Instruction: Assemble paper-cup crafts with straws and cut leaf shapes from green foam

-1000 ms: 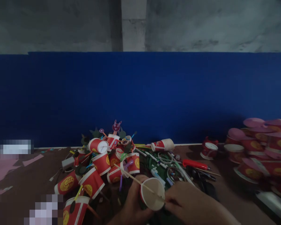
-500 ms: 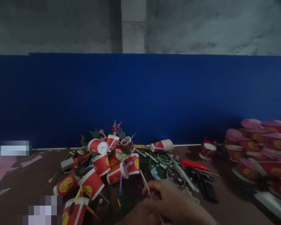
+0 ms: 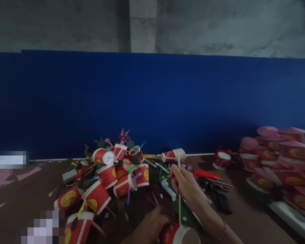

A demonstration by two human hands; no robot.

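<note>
A wooden stick stands nearly upright, its upper part pinched in the fingers of my right hand. Its lower end meets the rim of a red paper cup at the bottom edge of the view. Around the side of that cup my left hand is wrapped, partly cut off by the frame. Just beyond my left hand lie thin metal scissor blades. A white tube rests on a green mat behind my hands.
Red paper cups with straws and cutouts are heaped at the left. Nested cups lie at the back. A red cutter and a black object lie right of my hands, before stacked cups with pink tops.
My right hand has risen with the stick, which is now nearly upright. The red cup by my left hand has come into clearer view. The whole scene has shifted slightly left and up.
</note>
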